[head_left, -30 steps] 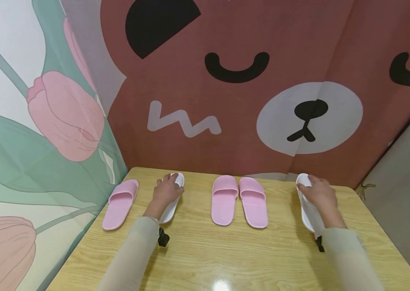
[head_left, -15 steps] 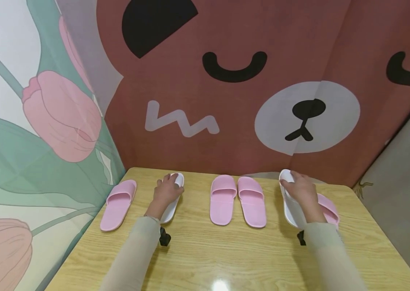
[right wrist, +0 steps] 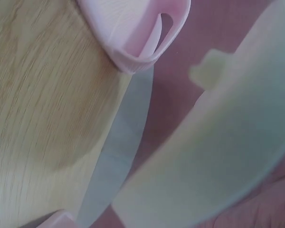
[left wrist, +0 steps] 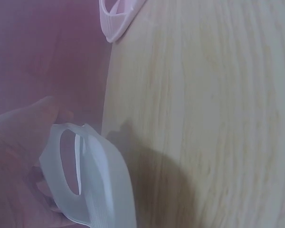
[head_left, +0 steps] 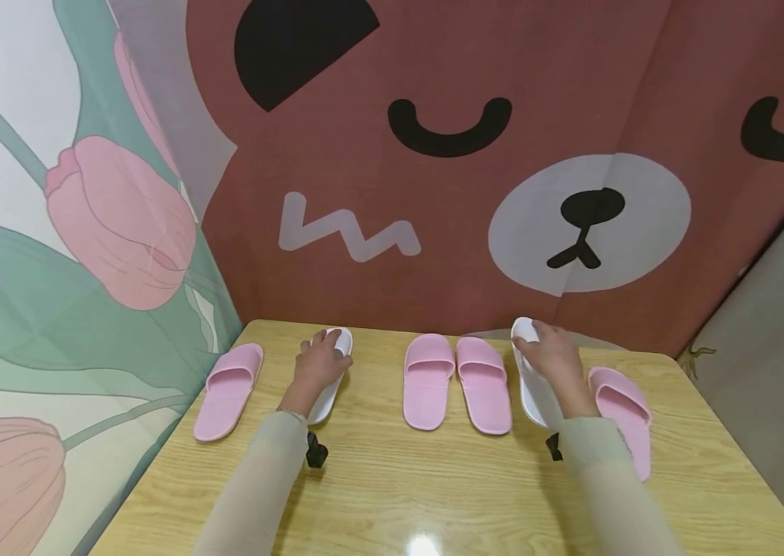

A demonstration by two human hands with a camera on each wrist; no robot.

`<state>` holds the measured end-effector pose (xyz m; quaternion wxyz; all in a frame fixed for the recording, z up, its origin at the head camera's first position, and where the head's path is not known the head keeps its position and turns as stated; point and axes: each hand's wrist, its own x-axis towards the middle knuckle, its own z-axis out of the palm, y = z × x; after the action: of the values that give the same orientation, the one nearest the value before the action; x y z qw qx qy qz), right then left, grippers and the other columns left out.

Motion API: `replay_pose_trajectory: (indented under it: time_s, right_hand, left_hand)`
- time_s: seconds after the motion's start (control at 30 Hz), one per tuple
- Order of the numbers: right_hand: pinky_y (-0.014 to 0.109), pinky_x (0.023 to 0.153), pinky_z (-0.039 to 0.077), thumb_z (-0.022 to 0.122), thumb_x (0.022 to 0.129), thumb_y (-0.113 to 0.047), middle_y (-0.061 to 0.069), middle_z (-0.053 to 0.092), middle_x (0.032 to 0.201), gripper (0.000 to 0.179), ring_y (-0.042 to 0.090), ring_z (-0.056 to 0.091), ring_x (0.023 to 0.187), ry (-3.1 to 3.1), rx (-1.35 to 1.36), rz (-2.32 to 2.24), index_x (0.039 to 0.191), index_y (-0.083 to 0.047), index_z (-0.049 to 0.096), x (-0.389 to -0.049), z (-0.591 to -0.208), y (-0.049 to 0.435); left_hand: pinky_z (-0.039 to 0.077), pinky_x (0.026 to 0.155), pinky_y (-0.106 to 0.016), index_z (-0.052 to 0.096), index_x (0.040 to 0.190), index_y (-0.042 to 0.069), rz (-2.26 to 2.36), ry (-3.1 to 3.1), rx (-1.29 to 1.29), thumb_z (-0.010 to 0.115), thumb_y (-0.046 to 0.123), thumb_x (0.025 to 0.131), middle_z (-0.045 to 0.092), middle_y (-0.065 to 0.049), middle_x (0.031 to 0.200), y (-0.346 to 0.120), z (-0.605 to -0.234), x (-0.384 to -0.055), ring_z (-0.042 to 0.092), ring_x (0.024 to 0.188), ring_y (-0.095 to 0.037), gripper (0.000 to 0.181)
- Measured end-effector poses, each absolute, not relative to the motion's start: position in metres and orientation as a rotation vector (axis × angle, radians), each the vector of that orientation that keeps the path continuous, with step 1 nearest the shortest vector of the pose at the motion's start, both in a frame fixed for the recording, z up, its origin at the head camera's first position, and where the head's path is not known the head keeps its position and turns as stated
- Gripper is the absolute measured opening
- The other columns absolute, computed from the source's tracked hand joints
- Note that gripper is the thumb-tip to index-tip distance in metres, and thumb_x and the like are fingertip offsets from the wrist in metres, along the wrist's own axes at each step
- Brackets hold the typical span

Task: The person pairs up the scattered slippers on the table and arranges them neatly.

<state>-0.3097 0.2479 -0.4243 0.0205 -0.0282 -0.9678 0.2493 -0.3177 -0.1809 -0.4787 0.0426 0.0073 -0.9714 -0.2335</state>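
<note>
Head view shows the left grip (head_left: 320, 361) curled closed on the left white slipper (head_left: 325, 398), by its strap (left wrist: 54, 166). The right grip (head_left: 553, 359) holds the front of the right white slipper (head_left: 534, 392), just beside the middle pink slippers (head_left: 428, 395). I can't quite tell if it touches the counter (head_left: 378, 486). Both look light, bendy and smooth, so the wide strap seems best to hold.
</note>
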Motion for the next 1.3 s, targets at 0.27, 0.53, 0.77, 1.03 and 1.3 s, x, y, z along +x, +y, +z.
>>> replay_pose_trajectory:
  time_s: [0.27,0.53,0.77,1.03,1.3]
  right_hand:
    - [0.068,0.112,0.028,0.053,0.100,-0.046,0.037,0.029,0.154,0.076,0.059,0.028,0.139,-2.995,-0.096,0.801,0.155,0.002,0.032,-0.310,-0.421,0.226]
    - [0.067,0.108,0.034,0.054,0.099,-0.046,0.035,0.034,0.152,0.075,0.057,0.034,0.137,-2.976,-0.074,0.789,0.155,0.000,0.034,-0.312,-0.419,0.202]
    - [0.067,0.107,0.036,0.054,0.099,-0.046,0.032,0.034,0.152,0.074,0.058,0.037,0.134,-2.971,-0.067,0.827,0.155,-0.002,0.035,-0.312,-0.418,0.185]
    - [0.067,0.107,0.036,0.054,0.098,-0.048,0.030,0.033,0.155,0.075,0.059,0.036,0.135,-2.977,-0.075,0.836,0.156,-0.005,0.035,-0.313,-0.419,0.169]
    - [0.066,0.106,0.038,0.055,0.098,-0.050,0.029,0.036,0.153,0.075,0.056,0.037,0.135,-2.976,-0.076,0.848,0.157,-0.008,0.035,-0.314,-0.418,0.151]
  left_hand:
    - [0.037,0.103,-0.068,0.042,0.154,0.015,-0.702,-2.989,0.035,0.065,0.036,0.090,0.033,-0.022,0.159,-0.184,-0.479,-0.317,0.034,0.137,-0.052,0.071]
    - [0.037,0.103,-0.069,0.042,0.154,0.016,-0.689,-2.991,0.037,0.064,0.037,0.090,0.033,-0.022,0.159,-0.188,-0.481,-0.319,0.034,0.137,-0.051,0.071]
    - [0.036,0.103,-0.069,0.043,0.154,0.015,-0.713,-2.982,0.037,0.064,0.036,0.089,0.033,-0.022,0.159,-0.191,-0.481,-0.318,0.033,0.138,-0.052,0.071]
    - [0.036,0.104,-0.069,0.043,0.153,0.015,-0.708,-2.976,0.026,0.065,0.035,0.089,0.034,-0.023,0.158,-0.191,-0.481,-0.319,0.034,0.137,-0.052,0.071]
    - [0.035,0.104,-0.069,0.043,0.153,0.015,-0.697,-2.980,0.029,0.066,0.036,0.089,0.034,-0.023,0.158,-0.191,-0.483,-0.321,0.034,0.138,-0.051,0.071]
